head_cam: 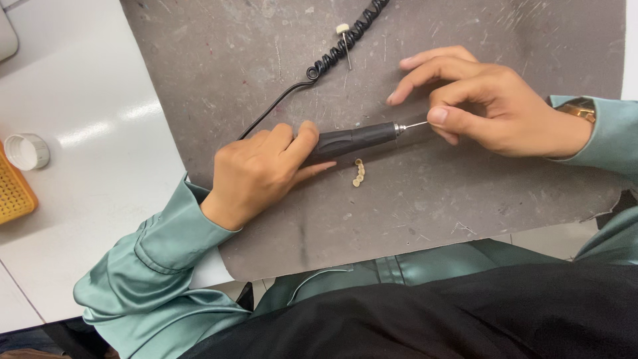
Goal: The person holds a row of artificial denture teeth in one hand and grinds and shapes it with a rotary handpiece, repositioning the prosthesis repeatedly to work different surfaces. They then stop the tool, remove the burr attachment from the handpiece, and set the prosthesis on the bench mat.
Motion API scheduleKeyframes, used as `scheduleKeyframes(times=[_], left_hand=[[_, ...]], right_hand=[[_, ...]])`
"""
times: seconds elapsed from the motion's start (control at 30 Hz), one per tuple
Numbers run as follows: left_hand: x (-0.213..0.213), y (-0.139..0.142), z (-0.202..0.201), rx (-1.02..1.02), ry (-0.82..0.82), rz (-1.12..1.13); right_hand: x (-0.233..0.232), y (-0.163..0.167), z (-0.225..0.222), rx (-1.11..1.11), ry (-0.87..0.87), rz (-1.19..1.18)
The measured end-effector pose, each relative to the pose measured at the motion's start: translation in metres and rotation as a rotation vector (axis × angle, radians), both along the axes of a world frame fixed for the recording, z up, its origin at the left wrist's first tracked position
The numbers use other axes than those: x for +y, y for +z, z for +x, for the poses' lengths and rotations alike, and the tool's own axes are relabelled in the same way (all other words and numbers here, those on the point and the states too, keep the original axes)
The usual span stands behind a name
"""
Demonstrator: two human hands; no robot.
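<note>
- Your right hand (495,106) pinches the thin metal bur (417,123) between thumb and forefinger at the nose of the rotary handpiece (352,139); the other fingers are spread loosely above it, holding nothing.
- Your left hand (256,173) is wrapped closed round the rear of the handpiece, thumb laid along the top; the handpiece lies nearly level, just above the grey mat (465,199).
- To seat the bur well, I judge you should keep it in line with the handpiece, hold the body still with the left hand, and let only the right fingertips work.
- The handpiece is dark, round and matt, with a ribbed grip and a bright metal collar at the nose; its black coiled cord (345,40) runs away behind it.
- Just below the handpiece lies a small curved row of pale tooth-like pieces (359,173); well above it, beside the cord, a white-tipped bur (344,41).
- The mat is scuffed, scratched and dusty; far left of the handpiece, a white cap (26,151) and a yellow mesh tray (12,193) sit on the glossy white table (100,199).
</note>
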State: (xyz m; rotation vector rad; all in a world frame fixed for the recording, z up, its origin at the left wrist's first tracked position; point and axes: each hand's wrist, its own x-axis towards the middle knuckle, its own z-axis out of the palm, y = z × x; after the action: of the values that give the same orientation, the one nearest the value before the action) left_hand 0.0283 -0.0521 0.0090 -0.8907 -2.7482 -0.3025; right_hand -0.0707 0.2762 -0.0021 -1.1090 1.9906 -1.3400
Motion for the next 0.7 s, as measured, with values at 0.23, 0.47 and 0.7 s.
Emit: scheduleKeyframes(times=[0.23,0.47,0.7], left_hand=[[-0.004,0.001,-0.006,0.128,-0.007,-0.085],[-0.005,-0.016,-0.011,-0.048,-0.032,0.058],[-0.008,-0.020,-0.009,-0.072,-0.045,0.068]], right_hand=[[0.004,-0.003,-0.003,-0.201,0.059,0.005],[0.000,-0.009,-0.009,0.282,0.025,0.016],[0.008,-0.013,-0.013,0.783,-0.017,0.020]])
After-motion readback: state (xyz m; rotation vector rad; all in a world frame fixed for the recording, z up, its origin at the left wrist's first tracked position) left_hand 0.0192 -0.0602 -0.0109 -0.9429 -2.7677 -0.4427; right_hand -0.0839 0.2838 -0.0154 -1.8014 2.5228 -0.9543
